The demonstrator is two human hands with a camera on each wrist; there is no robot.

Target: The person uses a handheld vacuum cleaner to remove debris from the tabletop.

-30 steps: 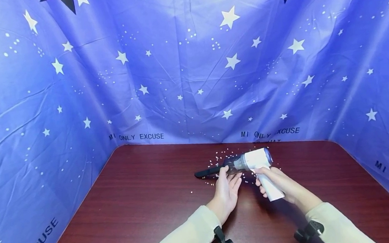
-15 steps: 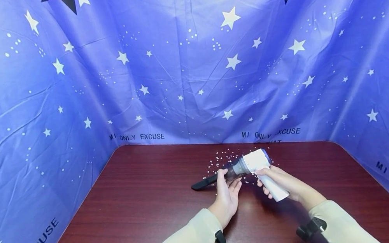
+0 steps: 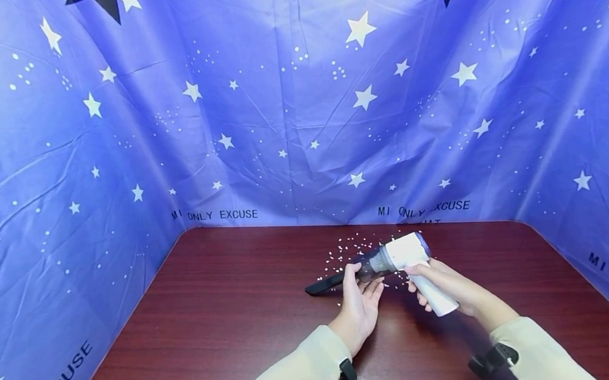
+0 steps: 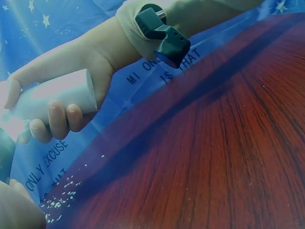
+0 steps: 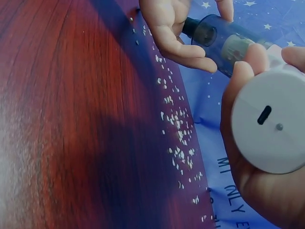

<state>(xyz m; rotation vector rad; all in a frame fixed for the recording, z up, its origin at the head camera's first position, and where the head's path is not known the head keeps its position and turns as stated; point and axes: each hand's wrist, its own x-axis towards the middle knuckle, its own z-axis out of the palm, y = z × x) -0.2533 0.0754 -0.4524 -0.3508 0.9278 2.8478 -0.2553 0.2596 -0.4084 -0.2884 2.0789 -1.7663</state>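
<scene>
A white handheld vacuum cleaner with a clear dark dust cup and a long black nozzle is held over the table, nozzle pointing left. My right hand grips its white handle, fingers wrapped round it. My left hand holds the front end where nozzle and cup meet, thumb over the top and fingers below. Small white scraps lie scattered on the table behind and beneath the vacuum. In the right wrist view, the round handle end shows a dark slot.
The dark red wood-grain table reaches back to a blue star-printed cloth, which hangs round its back and sides. Black wrist cameras sit on both light sleeves.
The nozzle tip has swung toward me, first leftward and then slightly back right. Both hands have shifted a little to the right with the vacuum, the handle coming slightly nearer me.
</scene>
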